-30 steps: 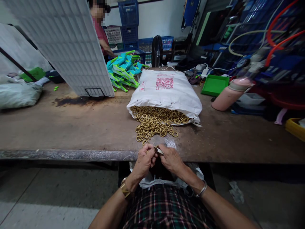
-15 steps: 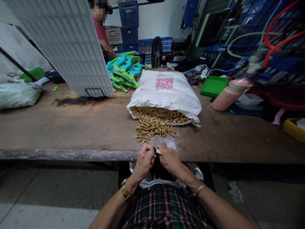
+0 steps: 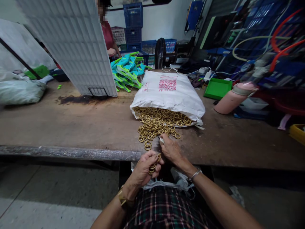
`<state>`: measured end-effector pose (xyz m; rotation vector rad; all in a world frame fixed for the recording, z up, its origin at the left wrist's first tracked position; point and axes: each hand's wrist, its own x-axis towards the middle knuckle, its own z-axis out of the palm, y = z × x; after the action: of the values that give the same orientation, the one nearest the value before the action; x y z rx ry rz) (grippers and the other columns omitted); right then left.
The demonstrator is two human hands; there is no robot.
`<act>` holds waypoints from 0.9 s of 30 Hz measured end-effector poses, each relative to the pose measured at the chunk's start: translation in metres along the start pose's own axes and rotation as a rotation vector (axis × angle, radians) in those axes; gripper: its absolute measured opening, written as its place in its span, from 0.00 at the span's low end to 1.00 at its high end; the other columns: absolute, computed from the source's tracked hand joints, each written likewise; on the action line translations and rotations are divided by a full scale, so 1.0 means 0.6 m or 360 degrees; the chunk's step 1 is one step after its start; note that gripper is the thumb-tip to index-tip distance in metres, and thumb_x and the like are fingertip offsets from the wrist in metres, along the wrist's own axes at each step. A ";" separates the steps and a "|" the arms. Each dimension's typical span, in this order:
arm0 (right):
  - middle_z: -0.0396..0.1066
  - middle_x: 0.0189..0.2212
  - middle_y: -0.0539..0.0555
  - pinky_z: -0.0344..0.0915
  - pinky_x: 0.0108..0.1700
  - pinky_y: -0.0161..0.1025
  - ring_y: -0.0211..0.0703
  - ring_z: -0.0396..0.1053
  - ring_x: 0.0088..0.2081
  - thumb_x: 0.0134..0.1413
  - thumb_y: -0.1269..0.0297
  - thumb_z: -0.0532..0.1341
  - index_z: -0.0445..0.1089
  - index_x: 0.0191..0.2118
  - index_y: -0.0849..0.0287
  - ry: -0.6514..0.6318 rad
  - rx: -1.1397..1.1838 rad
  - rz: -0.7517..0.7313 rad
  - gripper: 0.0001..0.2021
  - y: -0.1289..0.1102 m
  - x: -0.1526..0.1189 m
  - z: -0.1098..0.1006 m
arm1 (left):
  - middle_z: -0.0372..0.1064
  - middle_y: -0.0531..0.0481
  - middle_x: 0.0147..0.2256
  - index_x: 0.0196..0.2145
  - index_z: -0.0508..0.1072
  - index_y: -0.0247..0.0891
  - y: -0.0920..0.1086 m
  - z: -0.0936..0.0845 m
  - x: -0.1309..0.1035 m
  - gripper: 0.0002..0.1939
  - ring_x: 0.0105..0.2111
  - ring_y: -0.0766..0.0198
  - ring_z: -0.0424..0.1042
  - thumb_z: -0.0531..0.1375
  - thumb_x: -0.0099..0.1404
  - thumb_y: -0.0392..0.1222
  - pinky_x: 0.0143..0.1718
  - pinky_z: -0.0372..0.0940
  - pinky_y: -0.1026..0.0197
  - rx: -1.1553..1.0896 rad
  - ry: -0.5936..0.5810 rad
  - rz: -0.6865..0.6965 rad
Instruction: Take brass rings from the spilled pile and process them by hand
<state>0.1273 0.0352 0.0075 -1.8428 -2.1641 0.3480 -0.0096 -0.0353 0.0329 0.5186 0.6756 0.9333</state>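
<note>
The left hand (image 3: 143, 168) is grasping several gold-coloured rings (image 3: 152, 169) just off the front edge of the worktop (image 3: 78, 127). The right hand (image 3: 173, 150) is pinching a pale object (image 3: 162, 140), too small to identify, over that edge, with its fingertips reaching beside the loose rings (image 3: 156, 125). These are lying heaped from the mouth of a white sack (image 3: 186, 92) toward the front edge; a pink bottle (image 3: 226, 102) is standing to the sack's right.

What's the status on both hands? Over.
Left hand holding several gold-coloured round rings. Right hand gripping small pale object by near edge of ring pile. White red-printed sack behind, mouth open.
</note>
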 end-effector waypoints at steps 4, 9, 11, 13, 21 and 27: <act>0.73 0.33 0.55 0.55 0.32 0.34 0.42 0.69 0.33 0.55 0.70 0.50 0.60 0.50 0.59 0.0088 0.0004 -0.0068 0.17 -0.003 0.028 0.008 | 0.69 0.46 0.32 0.26 0.61 0.35 0.001 -0.012 0.001 0.15 0.21 0.73 0.64 0.64 0.52 0.45 0.14 0.49 0.73 -0.0070 0.0084 -0.0018; 0.73 0.34 0.55 0.54 0.31 0.34 0.43 0.70 0.34 0.53 0.71 0.51 0.63 0.47 0.56 -0.0036 -0.0182 -0.0129 0.15 -0.012 0.048 0.006 | 0.69 0.45 0.30 0.25 0.61 0.35 0.006 -0.017 0.004 0.14 0.22 0.69 0.67 0.64 0.50 0.43 0.13 0.50 0.72 -0.0112 0.0135 0.0020; 0.73 0.33 0.55 0.52 0.30 0.34 0.43 0.70 0.32 0.52 0.72 0.51 0.64 0.44 0.57 -0.0077 -0.0248 -0.0099 0.13 -0.016 0.050 0.004 | 0.69 0.46 0.30 0.26 0.61 0.36 0.007 -0.020 0.006 0.13 0.22 0.68 0.67 0.63 0.51 0.43 0.13 0.51 0.72 -0.0127 0.0135 0.0020; 0.73 0.32 0.55 0.51 0.29 0.34 0.42 0.69 0.31 0.52 0.72 0.52 0.65 0.42 0.57 -0.0084 -0.0258 -0.0074 0.11 -0.017 0.050 0.004 | 0.68 0.47 0.29 0.30 0.64 0.35 0.008 -0.022 0.007 0.12 0.22 0.68 0.67 0.62 0.51 0.43 0.13 0.52 0.72 -0.0139 0.0110 0.0014; 0.70 0.26 0.52 0.54 0.31 0.33 0.38 0.64 0.28 0.56 0.65 0.48 0.68 0.33 0.59 0.0133 0.0317 -0.0083 0.12 0.012 0.045 0.009 | 0.66 0.49 0.27 0.29 0.67 0.33 0.016 -0.028 0.024 0.14 0.24 0.69 0.67 0.64 0.50 0.45 0.16 0.53 0.72 -0.0455 0.0161 -0.0068; 0.68 0.26 0.50 0.58 0.33 0.33 0.37 0.63 0.29 0.50 0.57 0.54 0.69 0.30 0.60 0.0325 0.1159 0.0126 0.12 0.030 0.033 0.015 | 0.66 0.51 0.26 0.27 0.63 0.35 0.009 -0.020 0.048 0.14 0.24 0.69 0.68 0.66 0.48 0.39 0.15 0.49 0.73 -0.0399 0.0350 -0.0045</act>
<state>0.1378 0.0578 -0.0065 -1.4590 -1.5346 0.7993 -0.0090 -0.0066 0.0198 0.1850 0.7484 1.0407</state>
